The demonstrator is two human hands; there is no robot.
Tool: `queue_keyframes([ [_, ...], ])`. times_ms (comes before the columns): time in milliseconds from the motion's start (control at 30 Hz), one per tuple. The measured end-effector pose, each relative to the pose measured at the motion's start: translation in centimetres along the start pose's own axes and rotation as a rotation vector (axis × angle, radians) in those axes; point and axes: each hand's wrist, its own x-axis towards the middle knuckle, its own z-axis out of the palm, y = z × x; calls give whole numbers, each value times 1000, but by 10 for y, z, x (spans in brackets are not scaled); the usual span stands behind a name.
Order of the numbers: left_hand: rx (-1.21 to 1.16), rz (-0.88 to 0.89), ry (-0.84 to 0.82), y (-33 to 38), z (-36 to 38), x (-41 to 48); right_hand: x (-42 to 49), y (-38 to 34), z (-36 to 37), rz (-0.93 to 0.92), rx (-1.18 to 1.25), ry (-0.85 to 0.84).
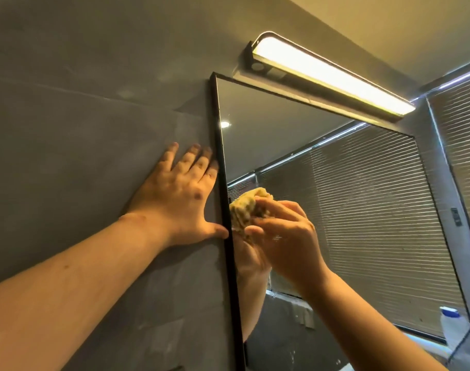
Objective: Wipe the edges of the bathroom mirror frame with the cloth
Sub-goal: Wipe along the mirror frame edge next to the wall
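**Wiping close to the frame, with room for the cloth to miss it**

Pinching a bunched yellow cloth (246, 210) between thumb and curled fingertips, the right hand (284, 236) holds the wad just inside the black mirror frame (223, 183), on the glass side of its left upright. From where I stand, the cloth sits beyond the fingertips, toward the frame, touching or nearly touching the mirror (335, 196); I cannot tell whether it reaches the frame's edge itself.

The left hand (183, 199) lies flat on the grey wall (81, 129), fingers straight and spread, holding nothing. Its thumb tip and little finger rest against the outer side of the frame.

Several things could go wrong here. The grip on the cloth is a light pinch on a loose wad, so a firm stroke along the edge could drag it out of the fingers. If the cloth stays on the glass side of the fingertips' path, the stroke would polish the mirror and leave the narrow frame edge untouched. The bracing fingers lie right beside the upright, so a stroke running up or down would meet them, and they may leave smudges on a part already wiped. Leaning hard on the frame could shift the mirror, though I cannot see how it is fixed. The lamp (330, 73) sits just above the top edge, well beyond the fingers, and may be hot to brush against.
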Motion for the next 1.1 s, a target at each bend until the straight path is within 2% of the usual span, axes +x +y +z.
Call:
queue_keyframes([
  [167,-1,2,32,1,2,-1,0,5,12,-17,100,6],
  [367,-1,-3,54,1,3,-1,58,16,25,2,-14,100],
  [600,-7,-12,27,1,-1,-3,101,47,15,241,-58,96],
  [733,0,11,18,1,-6,-4,88,35,17,91,-79,60],
  [833,-33,49,106,-10,-12,10,61,20,17,2,-37,22],
  [967,28,-37,-5,-43,-32,49,49,17,15,-80,-67,17],
  [1100,77,-27,-31,-47,-23,65,61,27,18,-206,-143,-43],
])
